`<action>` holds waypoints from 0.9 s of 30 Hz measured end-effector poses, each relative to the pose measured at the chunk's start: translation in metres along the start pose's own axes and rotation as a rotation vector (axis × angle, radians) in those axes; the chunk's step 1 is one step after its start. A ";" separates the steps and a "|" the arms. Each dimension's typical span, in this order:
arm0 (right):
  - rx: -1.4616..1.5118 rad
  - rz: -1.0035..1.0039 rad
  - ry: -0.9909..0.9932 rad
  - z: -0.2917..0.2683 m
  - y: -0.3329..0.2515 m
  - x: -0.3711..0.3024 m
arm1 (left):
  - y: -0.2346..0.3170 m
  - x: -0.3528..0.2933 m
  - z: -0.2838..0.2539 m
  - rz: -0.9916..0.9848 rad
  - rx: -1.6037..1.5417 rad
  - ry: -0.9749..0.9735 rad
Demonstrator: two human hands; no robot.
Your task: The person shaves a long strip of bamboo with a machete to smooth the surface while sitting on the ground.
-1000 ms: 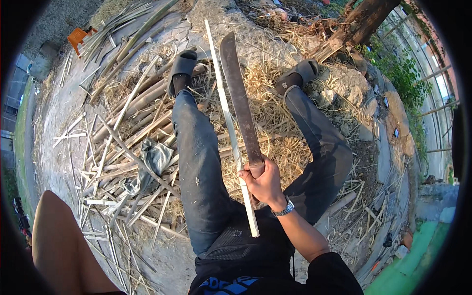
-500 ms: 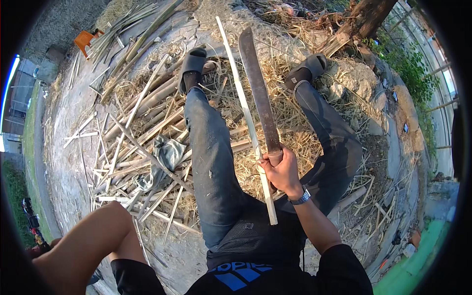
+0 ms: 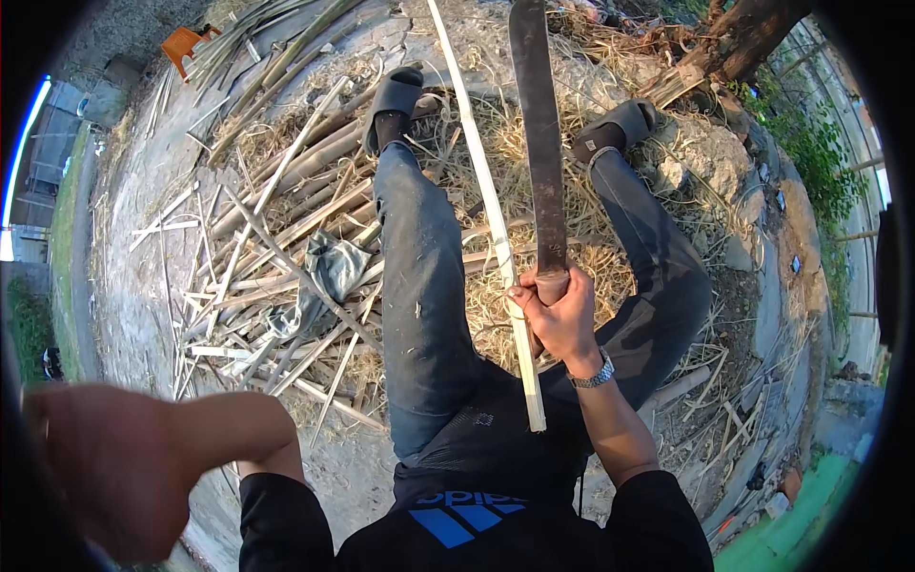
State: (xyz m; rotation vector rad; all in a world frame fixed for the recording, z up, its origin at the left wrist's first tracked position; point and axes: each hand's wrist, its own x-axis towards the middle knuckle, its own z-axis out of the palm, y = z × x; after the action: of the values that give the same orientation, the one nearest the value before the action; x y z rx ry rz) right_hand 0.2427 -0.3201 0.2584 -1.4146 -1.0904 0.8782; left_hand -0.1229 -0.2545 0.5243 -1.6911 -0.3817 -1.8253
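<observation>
My right hand (image 3: 562, 319) is closed round the wooden handle of a machete (image 3: 538, 143), its long dark blade pointing away from me. Between thumb and fingers the same hand also pinches a long pale bamboo strip (image 3: 491, 205), which runs to the left of the blade. The strip's near end lies over my lap. Raised close to the camera at the lower left, my left hand (image 3: 119, 467) is large and blurred. Its fingers are lost at the dark rim, so whether it holds anything is not visible.
Between and beside my legs lies a heap of bamboo poles and split pieces (image 3: 315, 181) with pale shavings. A greenish cloth (image 3: 334, 267) rests on it. An orange plastic chair (image 3: 181, 48) stands far left, and a tree trunk (image 3: 753, 38) rises at the far right.
My left hand has swung up into view at the lower left, nearer the camera. The machete now stands more upright, and it and the strip appear slightly further right and higher.
</observation>
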 end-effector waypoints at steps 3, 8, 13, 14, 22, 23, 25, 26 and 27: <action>-0.019 0.024 -0.030 -0.014 -0.001 0.000 | 0.023 -0.135 0.111 -0.740 -0.617 -0.398; -0.007 -0.027 -0.264 -0.023 -0.028 0.004 | 0.025 -0.181 0.142 -0.160 -0.300 -1.252; 0.001 -0.065 -0.454 -0.033 -0.030 0.016 | -0.005 -0.202 0.123 -0.084 -0.352 -1.590; -0.023 -0.049 -0.551 -0.037 -0.027 0.023 | -0.008 -0.201 0.112 -0.152 -0.398 -1.548; -0.644 -0.516 -0.313 -0.095 -0.082 0.111 | 0.016 -0.197 0.032 -0.756 -0.351 -1.806; -0.682 -0.528 -0.271 -0.101 -0.088 0.108 | 0.023 -0.200 0.027 -0.788 -0.318 -1.805; -0.782 -0.508 -0.174 -0.097 -0.099 0.097 | 0.041 -0.197 0.026 -0.944 -0.302 -1.822; -0.789 -0.503 -0.166 -0.094 -0.101 0.088 | 0.050 -0.203 0.025 -1.027 -0.308 -1.782; -0.734 -0.448 -0.164 -0.087 -0.100 0.080 | 0.058 -0.212 0.021 -1.116 -0.303 -1.743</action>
State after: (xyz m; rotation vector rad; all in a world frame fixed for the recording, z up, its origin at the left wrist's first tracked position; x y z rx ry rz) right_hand 0.3340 -0.2726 0.3733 -1.5849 -1.8884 0.2655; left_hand -0.0724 -0.2363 0.3098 -3.2489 -2.0658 -0.1843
